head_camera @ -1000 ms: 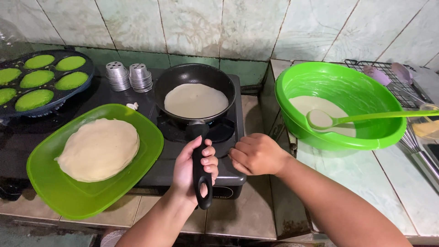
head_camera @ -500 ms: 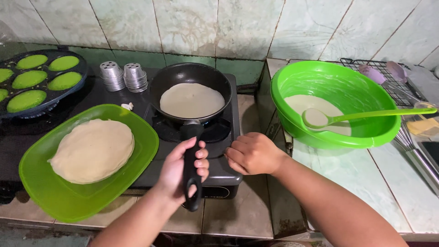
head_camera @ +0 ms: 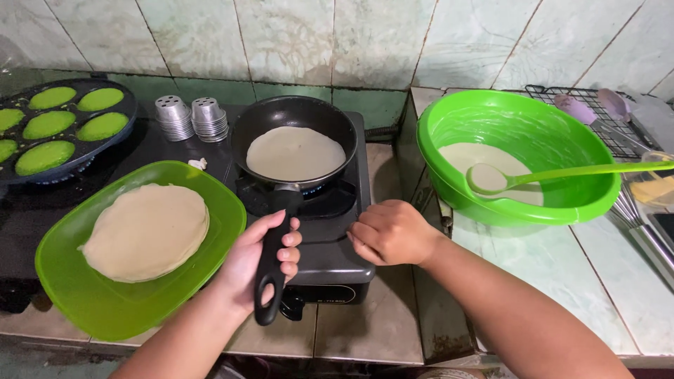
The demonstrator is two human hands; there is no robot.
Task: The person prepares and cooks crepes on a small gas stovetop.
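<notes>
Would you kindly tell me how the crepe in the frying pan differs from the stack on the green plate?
The crepe in the pan is one thin, pale, flat layer; the stack on the plate is several layers thick and creamier in colour. The pan crepe sits on the stove, its handle in the left hand; the stack rests untouched. Both are round.

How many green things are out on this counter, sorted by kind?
Green plate holding the stack of crepes: 1
Green mixing bowl with batter: 1
Green ladle lying in the bowl: 1
Green cakes showing in the dark mould pan: 6, with the pan cut off at the left edge
Total: 9 green things in view
</notes>
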